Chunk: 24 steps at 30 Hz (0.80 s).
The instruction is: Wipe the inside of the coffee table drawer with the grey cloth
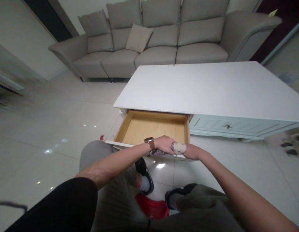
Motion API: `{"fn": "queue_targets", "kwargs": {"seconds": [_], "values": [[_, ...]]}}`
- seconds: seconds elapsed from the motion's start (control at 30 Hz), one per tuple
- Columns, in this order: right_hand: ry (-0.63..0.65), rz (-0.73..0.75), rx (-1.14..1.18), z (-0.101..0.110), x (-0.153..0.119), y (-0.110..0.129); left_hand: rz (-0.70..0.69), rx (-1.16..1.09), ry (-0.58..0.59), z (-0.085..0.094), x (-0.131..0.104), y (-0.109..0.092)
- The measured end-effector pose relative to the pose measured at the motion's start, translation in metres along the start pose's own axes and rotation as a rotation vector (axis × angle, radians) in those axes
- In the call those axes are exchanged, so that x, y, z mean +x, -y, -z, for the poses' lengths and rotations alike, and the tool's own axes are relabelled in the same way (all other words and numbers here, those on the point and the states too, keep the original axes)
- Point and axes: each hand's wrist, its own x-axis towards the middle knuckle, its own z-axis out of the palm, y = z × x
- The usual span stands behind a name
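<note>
A white coffee table (202,87) has its left wooden drawer (149,129) pulled out, with nothing seen inside it. At the drawer's front edge my left hand (165,144), below a brown-strapped watch (150,144), is closed on a greyish cloth (179,148). Part of the cloth hangs along the front panel under that hand. My right hand (191,151) touches the drawer's front right corner beside the bunched cloth; its fingers are hidden behind the cloth and the edge.
Behind the table stands a grey sofa (156,58) with a beige cushion (139,37). A closed drawer (236,126) is at the right. Between my feet on the tiled floor is a red object (154,207), perhaps a basin or stool.
</note>
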Motion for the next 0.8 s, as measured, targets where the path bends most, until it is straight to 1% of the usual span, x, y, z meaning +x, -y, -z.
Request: {"fn": "queue_targets", "kwargs": {"seconds": [0.03,0.07,0.1,0.17,0.23,0.27,0.33,0.4,0.43,0.5,0.57,0.7,0.8], "values": [[0.0,0.01,0.005,0.009,-0.003,-0.005,-0.002,0.005,-0.01,-0.001,0.001,-0.003],[-0.026,-0.001,-0.001,0.019,-0.006,-0.01,0.008,0.011,-0.012,-0.001,0.0,-0.004],[-0.083,-0.031,-0.019,0.029,-0.009,-0.014,0.024,0.02,-0.008,0.0,-0.003,-0.003],[-0.235,-0.109,-0.079,0.046,-0.017,-0.018,0.069,0.051,0.014,0.004,-0.014,0.004],[-0.327,-0.169,-0.135,0.057,-0.026,-0.019,0.137,0.08,0.059,0.009,-0.028,0.019],[-0.345,-0.189,-0.154,0.061,-0.03,-0.019,0.181,0.087,0.084,0.011,-0.035,0.027],[-0.34,-0.206,-0.176,0.064,-0.038,-0.019,0.257,0.074,0.123,0.015,-0.047,0.042],[-0.321,-0.225,-0.193,0.065,-0.044,-0.019,0.281,0.048,0.13,0.016,-0.055,0.051],[-0.314,-0.236,-0.206,0.066,-0.046,-0.019,0.273,0.038,0.122,0.016,-0.055,0.052],[-0.309,-0.252,-0.229,0.067,-0.049,-0.019,0.231,0.021,0.096,0.014,-0.049,0.046],[-0.308,-0.254,-0.239,0.069,-0.05,-0.019,0.17,0.0,0.065,0.01,-0.034,0.031],[-0.298,-0.255,-0.238,0.072,-0.047,-0.019,0.023,-0.013,0.022,0.001,0.012,-0.01],[-0.289,-0.259,-0.235,0.076,-0.045,-0.018,-0.034,0.007,-0.006,-0.004,0.043,-0.035]]}}
